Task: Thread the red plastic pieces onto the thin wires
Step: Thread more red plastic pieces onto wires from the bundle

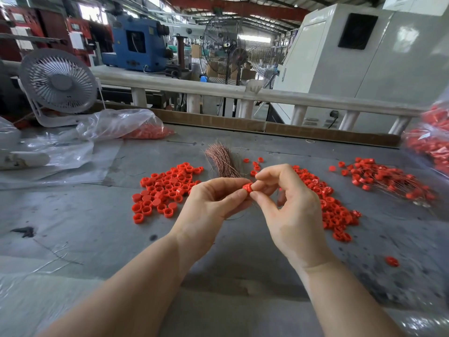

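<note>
Over the grey table [218, 251], my left hand [211, 203] pinches a small red plastic piece [247, 187] between thumb and forefinger. My right hand [289, 203] meets it from the right, thumb and forefinger pinched at the piece's side. A thin wire [234, 217] curves out below my left hand. Behind the hands lies a bundle of copper-coloured wires [222, 159]. Loose red pieces lie in a pile on the left [165, 190] and another on the right [332, 207]. Further right, a heap of pieces threaded on wires [388, 181] rests on the table.
A clear plastic bag with red pieces [136, 127] lies at the back left beside a small white fan [58, 83]. Another bag of red pieces [430, 142] sits at the right edge. One stray red piece [391, 261] lies near the front right. A white railing [218, 90] borders the table's far side.
</note>
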A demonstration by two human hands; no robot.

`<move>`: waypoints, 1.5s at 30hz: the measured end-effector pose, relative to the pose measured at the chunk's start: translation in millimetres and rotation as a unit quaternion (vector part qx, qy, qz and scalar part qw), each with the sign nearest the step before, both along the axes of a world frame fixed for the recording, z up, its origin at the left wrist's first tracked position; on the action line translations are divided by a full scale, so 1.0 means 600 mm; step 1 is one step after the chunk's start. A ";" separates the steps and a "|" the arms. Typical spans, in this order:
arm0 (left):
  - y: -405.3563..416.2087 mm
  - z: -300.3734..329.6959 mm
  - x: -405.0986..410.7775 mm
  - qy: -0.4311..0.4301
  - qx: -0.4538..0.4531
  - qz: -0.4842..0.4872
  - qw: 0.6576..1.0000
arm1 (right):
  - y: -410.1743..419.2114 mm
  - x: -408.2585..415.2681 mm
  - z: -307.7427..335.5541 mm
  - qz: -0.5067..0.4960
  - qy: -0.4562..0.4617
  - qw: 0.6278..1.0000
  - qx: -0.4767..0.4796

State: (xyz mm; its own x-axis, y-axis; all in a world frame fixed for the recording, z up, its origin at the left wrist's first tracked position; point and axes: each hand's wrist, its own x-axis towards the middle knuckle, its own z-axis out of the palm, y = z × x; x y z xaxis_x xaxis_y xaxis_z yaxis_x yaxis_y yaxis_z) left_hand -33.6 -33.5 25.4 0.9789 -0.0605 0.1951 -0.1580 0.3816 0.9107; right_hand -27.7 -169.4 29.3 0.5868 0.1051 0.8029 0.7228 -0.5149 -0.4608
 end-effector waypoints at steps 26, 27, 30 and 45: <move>0.001 0.002 0.000 -0.022 -0.033 0.007 0.999 | -0.001 0.005 0.006 0.013 -0.008 1.000 -0.003; 0.000 0.002 0.000 -0.021 -0.032 0.007 0.999 | -0.002 0.005 0.005 0.012 -0.010 1.000 -0.003; 0.000 0.002 0.000 -0.019 -0.033 0.006 0.999 | -0.002 0.006 0.004 0.012 -0.013 1.000 -0.001; 0.003 0.000 0.000 -0.027 -0.011 0.002 1.000 | 0.000 0.004 0.004 0.026 0.006 0.999 0.022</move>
